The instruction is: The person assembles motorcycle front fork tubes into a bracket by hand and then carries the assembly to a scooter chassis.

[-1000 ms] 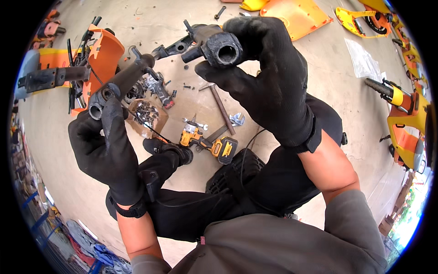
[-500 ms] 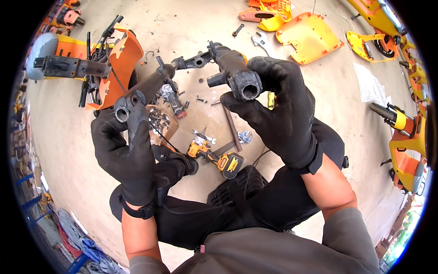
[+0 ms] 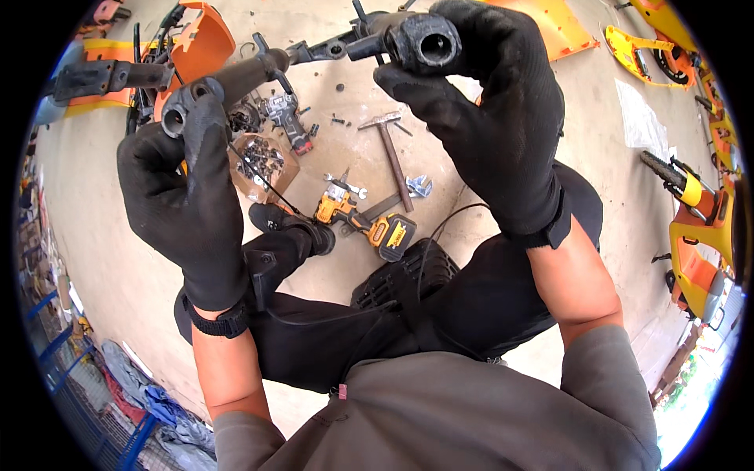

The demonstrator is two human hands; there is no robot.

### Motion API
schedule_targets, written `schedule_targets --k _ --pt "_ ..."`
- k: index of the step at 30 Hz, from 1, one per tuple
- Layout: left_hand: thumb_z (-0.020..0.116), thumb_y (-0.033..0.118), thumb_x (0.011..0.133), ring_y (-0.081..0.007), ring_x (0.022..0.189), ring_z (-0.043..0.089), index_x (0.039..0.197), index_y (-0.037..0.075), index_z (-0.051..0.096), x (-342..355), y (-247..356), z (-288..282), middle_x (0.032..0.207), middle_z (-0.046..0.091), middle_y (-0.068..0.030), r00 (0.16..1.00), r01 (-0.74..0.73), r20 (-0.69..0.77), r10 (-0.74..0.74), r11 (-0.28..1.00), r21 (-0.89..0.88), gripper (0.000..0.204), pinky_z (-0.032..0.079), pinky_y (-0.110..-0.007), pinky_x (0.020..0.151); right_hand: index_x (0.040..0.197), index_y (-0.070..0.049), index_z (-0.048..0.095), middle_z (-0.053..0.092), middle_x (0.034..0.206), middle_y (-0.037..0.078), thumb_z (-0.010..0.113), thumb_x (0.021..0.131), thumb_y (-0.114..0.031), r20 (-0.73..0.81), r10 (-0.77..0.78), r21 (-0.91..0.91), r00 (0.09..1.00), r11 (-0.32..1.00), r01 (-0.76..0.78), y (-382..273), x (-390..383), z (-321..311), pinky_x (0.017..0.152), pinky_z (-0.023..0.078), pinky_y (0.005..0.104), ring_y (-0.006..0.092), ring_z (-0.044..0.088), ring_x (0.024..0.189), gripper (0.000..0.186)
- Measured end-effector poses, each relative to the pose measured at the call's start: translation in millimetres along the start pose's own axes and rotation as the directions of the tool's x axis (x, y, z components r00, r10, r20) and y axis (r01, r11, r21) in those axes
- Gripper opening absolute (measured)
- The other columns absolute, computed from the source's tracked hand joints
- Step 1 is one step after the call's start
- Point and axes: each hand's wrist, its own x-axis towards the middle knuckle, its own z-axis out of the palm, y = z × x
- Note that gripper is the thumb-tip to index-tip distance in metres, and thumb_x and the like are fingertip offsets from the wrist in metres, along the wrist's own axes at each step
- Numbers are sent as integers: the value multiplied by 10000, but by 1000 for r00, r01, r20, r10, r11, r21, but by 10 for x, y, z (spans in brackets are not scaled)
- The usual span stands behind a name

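Both hands wear black gloves and hold up a dark metal linkage with tube ends and short pins. My left hand is closed on its left end, thumb against the round socket. At the other end, my right hand grips a thick collar with an open bore. Below lie a grey power tool, a cardboard box of small fasteners, a hammer, a yellow cordless driver, open-end wrenches and an adjustable wrench.
Orange and yellow bike body panels and frame parts lie at upper left. A yellow-orange bike stands at right, near a plastic sheet and a loose yellow panel. Blue racks with cloths line the lower left.
Both hands have raised the linkage higher in view since half a second ago, when they had lowered it slightly. The right hand has also shifted right. The grip on both ends is unchanged.
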Motion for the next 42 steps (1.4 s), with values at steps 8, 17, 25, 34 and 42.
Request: schedule_targets --k 8,17,25,34,42 --pt "718 73 955 -93 707 652 849 16 577 17 -29 -6 780 679 -69 1000 -4 -5 3 1000 -31 186 496 -220 638 1196 7 528 703 1046 155 874 807 -113 61 -92 -6 994 996 93 40 26 -86 797 615 322 205 741 932 534" --pt "753 74 931 -72 762 631 896 10 618 260 -97 63 826 669 -31 988 -156 -5 156 987 -21 153 487 -204 666 1251 21 536 673 1115 132 800 808 13 -31 50 164 998 985 -44 61 224 -48 901 571 332 199 693 1011 515" --pt "724 207 934 -64 644 474 999 30 575 605 439 549 768 503 12 889 146 -371 -268 935 -324 240 408 -242 600 1249 23 602 717 1010 70 817 855 -59 -18 0 77 1000 997 1 60 406 34 839 567 267 129 701 896 457" --pt "778 123 884 -166 888 706 1256 -23 590 208 136 55 1032 706 -136 976 218 79 -205 945 -245 442 554 -279 776 1298 -18 584 723 1111 133 894 769 -117 153 -9 -202 988 979 40 -127 111 -130 803 587 291 163 726 930 621" --pt "785 84 862 -174 933 702 1276 -68 554 -197 226 -146 1078 693 -167 909 381 284 -306 887 -262 498 564 -299 800 1367 -19 486 673 1117 137 908 761 -173 291 131 -334 948 942 -28 -208 -231 -372 761 576 306 199 723 928 755"
